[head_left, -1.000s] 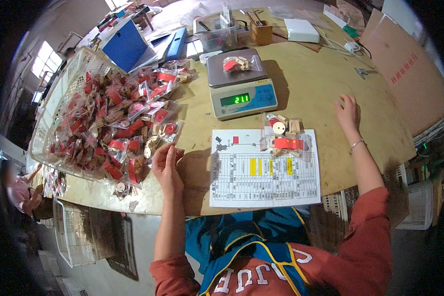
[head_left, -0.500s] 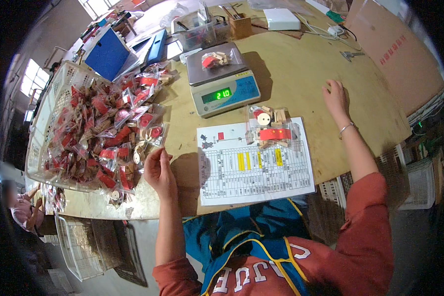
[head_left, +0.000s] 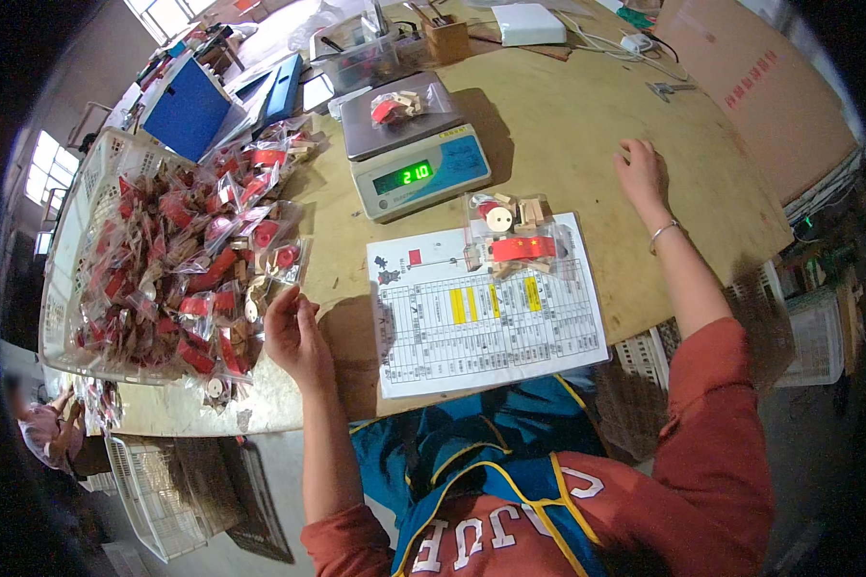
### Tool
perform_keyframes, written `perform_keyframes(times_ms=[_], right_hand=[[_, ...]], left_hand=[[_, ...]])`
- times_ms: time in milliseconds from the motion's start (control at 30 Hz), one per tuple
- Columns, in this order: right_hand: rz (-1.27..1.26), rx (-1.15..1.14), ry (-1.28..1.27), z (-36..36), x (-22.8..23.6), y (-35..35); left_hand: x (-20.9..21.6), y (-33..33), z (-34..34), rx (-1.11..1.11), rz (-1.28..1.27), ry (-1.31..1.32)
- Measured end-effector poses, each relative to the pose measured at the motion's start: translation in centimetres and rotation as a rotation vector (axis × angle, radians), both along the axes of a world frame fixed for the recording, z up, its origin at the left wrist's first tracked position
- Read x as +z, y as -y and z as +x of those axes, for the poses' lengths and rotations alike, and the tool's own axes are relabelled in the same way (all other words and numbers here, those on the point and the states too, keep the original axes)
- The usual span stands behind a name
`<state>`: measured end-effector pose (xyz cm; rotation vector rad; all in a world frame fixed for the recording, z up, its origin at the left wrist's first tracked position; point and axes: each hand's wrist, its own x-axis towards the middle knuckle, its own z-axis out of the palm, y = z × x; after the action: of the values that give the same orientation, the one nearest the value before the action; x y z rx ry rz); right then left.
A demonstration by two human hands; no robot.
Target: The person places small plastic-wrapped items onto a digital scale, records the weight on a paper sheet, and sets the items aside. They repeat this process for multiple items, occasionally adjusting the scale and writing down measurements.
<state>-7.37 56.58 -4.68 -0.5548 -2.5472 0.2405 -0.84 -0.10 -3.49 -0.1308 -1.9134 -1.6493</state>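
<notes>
Blue box [head_left: 183, 108], clear plastic bin [head_left: 368, 65] beside wooden pen holder [head_left: 445, 42], flat white box [head_left: 529, 26], brown cardboard [head_left: 770, 125]

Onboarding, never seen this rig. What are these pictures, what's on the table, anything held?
No machine: a person works bare-handed, seen by a head-worn fisheye camera looking down. The table holds a digital scale carrying a plastic bag of wooden parts, a printed sheet with another bag across its top edge, and a white basket heaped with similar bags. The left hand is beside that heap; whether it touches one is unclear. The right hand shows nothing held.
</notes>
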Motion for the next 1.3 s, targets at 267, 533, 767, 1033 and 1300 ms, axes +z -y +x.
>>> perform_keyframes(times_ms=[267, 533, 767, 1033, 1300], right_hand=[[-0.022, 0.052, -0.042, -0.26, -0.39, -0.25], [-0.038, 0.031, -0.054, -0.21, -0.22, 0.09], [0.01, -0.005, 0.001, -0.04, -0.06, 0.12], [-0.018, 0.034, -0.044, 0.02, 0.13, 0.6], [0.01, 0.003, -0.001, -0.15, -0.22, 0.05]], left_hand=[[-0.33, 0.18, -0.09, -0.001, -0.057, -0.044], [-0.33, 0.35, 0.15, -0.032, -0.087, -0.056], [-0.4, 0.15, 0.26, -0.038, -0.077, -0.068], [-0.42, 0.21, 0.45, -0.039, -0.094, -0.052], [-0.45, 0.35, 0.44, -0.062, -0.111, -0.075]])
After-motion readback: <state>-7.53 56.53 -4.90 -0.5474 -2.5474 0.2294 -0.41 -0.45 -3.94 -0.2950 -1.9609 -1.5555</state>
